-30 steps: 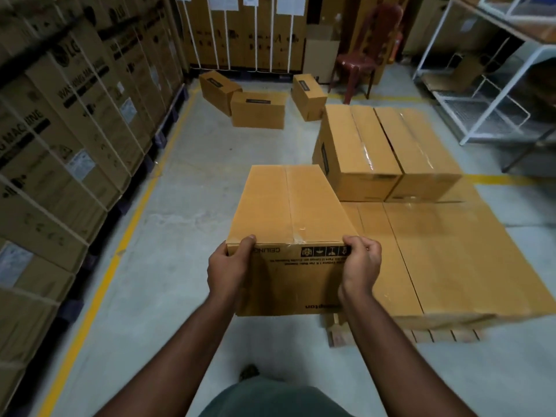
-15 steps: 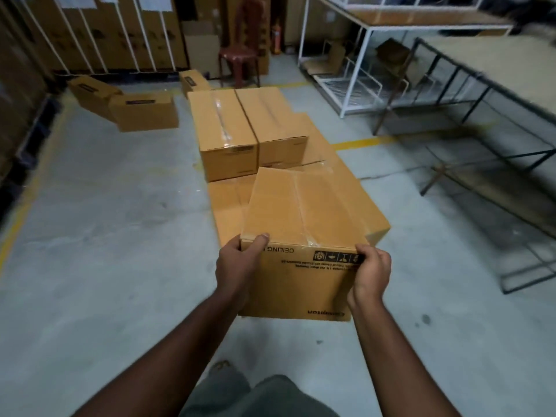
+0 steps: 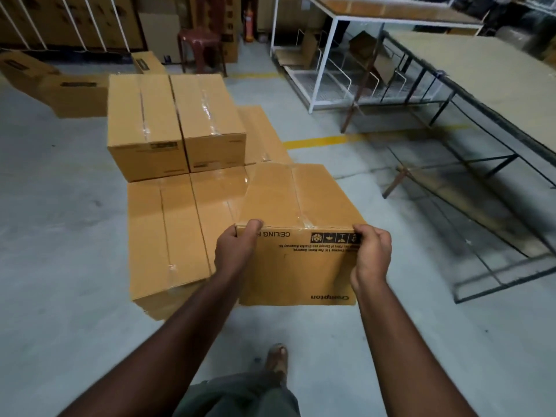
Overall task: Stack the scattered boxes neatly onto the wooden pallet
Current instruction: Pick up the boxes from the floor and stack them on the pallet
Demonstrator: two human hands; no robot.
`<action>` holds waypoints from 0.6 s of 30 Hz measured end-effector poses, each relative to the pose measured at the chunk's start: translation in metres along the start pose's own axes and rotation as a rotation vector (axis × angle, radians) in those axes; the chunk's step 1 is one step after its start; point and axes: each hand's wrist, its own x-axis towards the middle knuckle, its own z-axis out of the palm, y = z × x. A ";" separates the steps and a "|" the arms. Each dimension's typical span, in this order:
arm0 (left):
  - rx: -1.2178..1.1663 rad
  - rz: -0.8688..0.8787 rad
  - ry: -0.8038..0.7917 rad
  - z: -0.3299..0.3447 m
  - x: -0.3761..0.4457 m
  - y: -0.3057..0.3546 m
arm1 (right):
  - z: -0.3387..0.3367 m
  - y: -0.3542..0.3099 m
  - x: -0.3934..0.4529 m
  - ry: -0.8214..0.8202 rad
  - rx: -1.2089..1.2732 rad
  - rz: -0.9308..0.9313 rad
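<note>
Concrete floor (image 3: 60,236) below, left hand (image 3: 237,251) and right hand (image 3: 371,257) grip carried box (image 3: 301,212).

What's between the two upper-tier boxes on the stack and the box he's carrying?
In the head view, only the taped tops of the bottom-tier boxes lie between the upper-tier boxes and the carried box, gripped by the left hand and right hand.

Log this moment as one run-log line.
carried box: held in air | left hand: grips near-left corner | right hand: grips near-right corner | stacked boxes: two on upper layer | floor boxes: remaining
</note>
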 end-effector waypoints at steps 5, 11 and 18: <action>-0.073 -0.025 -0.018 0.094 0.018 0.018 | -0.016 -0.027 0.093 0.004 -0.030 -0.012; -0.102 -0.016 0.016 0.170 0.038 0.048 | -0.010 -0.053 0.186 -0.107 -0.054 0.017; -0.179 -0.029 0.196 0.266 0.080 0.065 | -0.003 -0.070 0.318 -0.439 -0.126 0.108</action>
